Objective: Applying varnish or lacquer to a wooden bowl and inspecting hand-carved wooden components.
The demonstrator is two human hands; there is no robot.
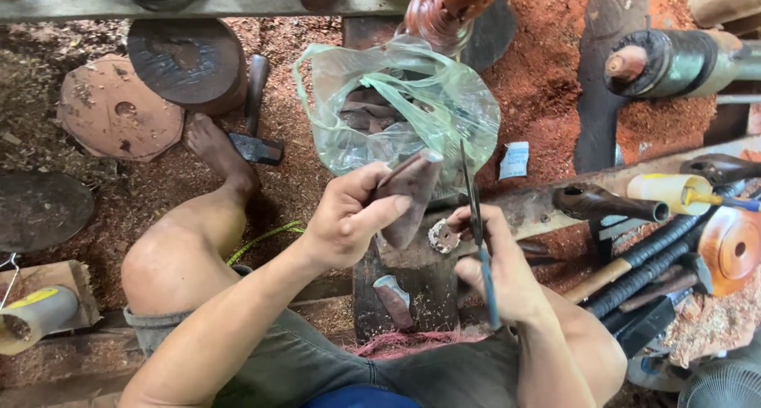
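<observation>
Reddish-brown sawdust (547, 67) covers the floor around the seated person, whose bare knee and foot lie to the left; the left hand (349, 218) is raised above the lap and pinches a flat, dark brown piece of wood (408, 198); the thumb lies along the near face of the piece, the other fingers curl behind it, and the piece stands nearly upright, its upper end rising clear of the fingertips; the right hand (495, 261) is closed around a thin blue-handled tool (479, 242), whose dark blade points up and away past the fingers while the blue handle runs down across the palm towards the wrist; the same hand's thumb and forefinger also nip a small rough lump (444, 235), which sits just left of the fingers and just below the lower edge of the wood piece; whether lump and wood touch cannot be told; behind both hands a clear greenish plastic bag (412, 99) stands open with more dark pieces inside; a hammer (255, 131) lies on the sawdust near the foot; round wooden discs (186, 59) rest further left; black-handled tools (650, 269) are stacked at the right beside a wooden rail (547, 206).
</observation>
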